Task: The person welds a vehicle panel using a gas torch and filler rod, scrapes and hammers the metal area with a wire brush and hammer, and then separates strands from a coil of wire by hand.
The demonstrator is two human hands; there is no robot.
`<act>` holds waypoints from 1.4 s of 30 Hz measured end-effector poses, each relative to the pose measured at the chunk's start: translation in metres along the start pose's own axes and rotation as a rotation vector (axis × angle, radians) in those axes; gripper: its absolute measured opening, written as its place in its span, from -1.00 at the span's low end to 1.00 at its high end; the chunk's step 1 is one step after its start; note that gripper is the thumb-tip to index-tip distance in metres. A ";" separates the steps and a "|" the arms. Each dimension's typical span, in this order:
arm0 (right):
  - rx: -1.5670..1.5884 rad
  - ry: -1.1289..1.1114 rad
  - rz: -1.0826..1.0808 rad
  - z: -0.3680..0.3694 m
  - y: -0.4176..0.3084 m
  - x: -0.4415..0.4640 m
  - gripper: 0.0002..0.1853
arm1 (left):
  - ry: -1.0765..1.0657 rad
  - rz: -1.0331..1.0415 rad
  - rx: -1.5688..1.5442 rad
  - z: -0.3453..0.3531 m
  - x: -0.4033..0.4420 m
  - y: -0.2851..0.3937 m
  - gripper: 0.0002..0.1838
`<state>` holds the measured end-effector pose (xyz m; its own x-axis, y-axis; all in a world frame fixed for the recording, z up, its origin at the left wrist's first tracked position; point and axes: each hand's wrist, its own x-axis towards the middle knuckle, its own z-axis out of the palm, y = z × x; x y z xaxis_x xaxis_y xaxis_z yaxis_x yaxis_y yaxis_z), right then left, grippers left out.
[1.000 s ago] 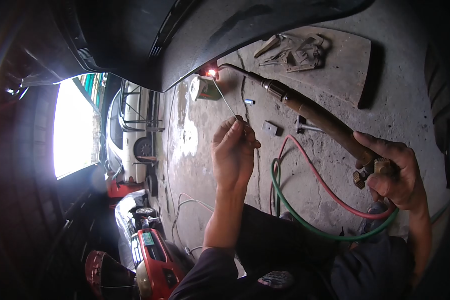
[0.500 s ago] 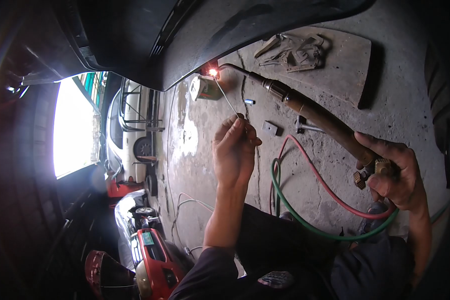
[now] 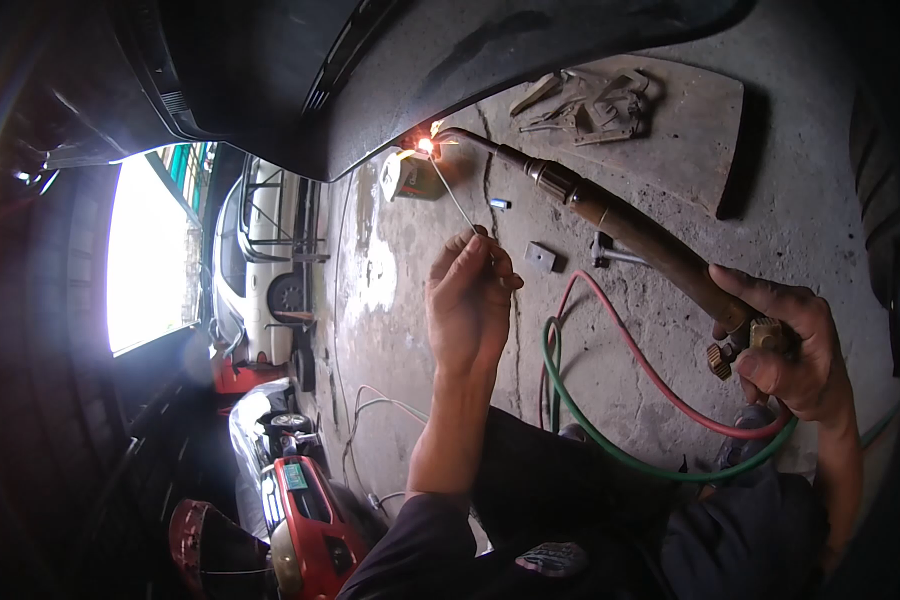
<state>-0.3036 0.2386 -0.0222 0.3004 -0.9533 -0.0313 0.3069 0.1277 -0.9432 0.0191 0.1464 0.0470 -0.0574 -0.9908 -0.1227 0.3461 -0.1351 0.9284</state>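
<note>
Pinched in my left hand (image 3: pixel 470 305) is a thin welding rod (image 3: pixel 453 194), its far end at a bright glowing spot (image 3: pixel 426 146). That glow sits by the lower edge of a dark vehicle panel (image 3: pixel 390 90). My right hand (image 3: pixel 795 345) is wrapped round the valve end of a brass welding torch (image 3: pixel 650 240). The torch's bent nozzle reaches the same glow, where small yellow flames show. Red hose (image 3: pixel 635 345) and green hose (image 3: pixel 595 430) loop below the torch. Exact contact between rod and panel is lost in the glare.
On the concrete floor stand a can (image 3: pixel 407 176), a small metal block (image 3: pixel 540 256), a hammer-like tool (image 3: pixel 618 252) and a flat panel (image 3: pixel 705 130) carrying metal brackets (image 3: pixel 600 105). A white vehicle (image 3: pixel 260 260) and a red car bumper (image 3: pixel 315 520) are at left.
The glow at the panel edge has grown, with yellow flames now spreading round it. Both hands, the rod and the torch have hardly moved.
</note>
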 end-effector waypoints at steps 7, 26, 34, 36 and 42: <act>0.007 -0.001 0.005 0.000 0.001 0.000 -0.25 | -0.081 0.015 -0.023 -0.006 0.002 -0.001 -0.81; 0.020 -0.009 0.004 -0.001 0.003 0.000 -0.25 | -0.112 -0.005 -0.056 -0.011 0.006 0.000 -0.80; 0.046 -0.023 -0.011 -0.001 0.007 0.001 -0.25 | -0.116 0.012 -0.057 -0.011 0.007 0.000 -0.79; 0.055 -0.017 -0.009 -0.001 0.007 0.001 -0.26 | -0.124 0.001 -0.064 -0.013 0.008 0.000 -0.79; 0.081 -0.022 -0.005 -0.001 0.007 0.001 -0.26 | -0.118 0.003 -0.079 -0.013 0.009 -0.002 -0.78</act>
<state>-0.3023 0.2385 -0.0287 0.3180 -0.9479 -0.0185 0.3799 0.1452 -0.9135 0.0301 0.1378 0.0396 -0.1640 -0.9837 -0.0736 0.4186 -0.1369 0.8978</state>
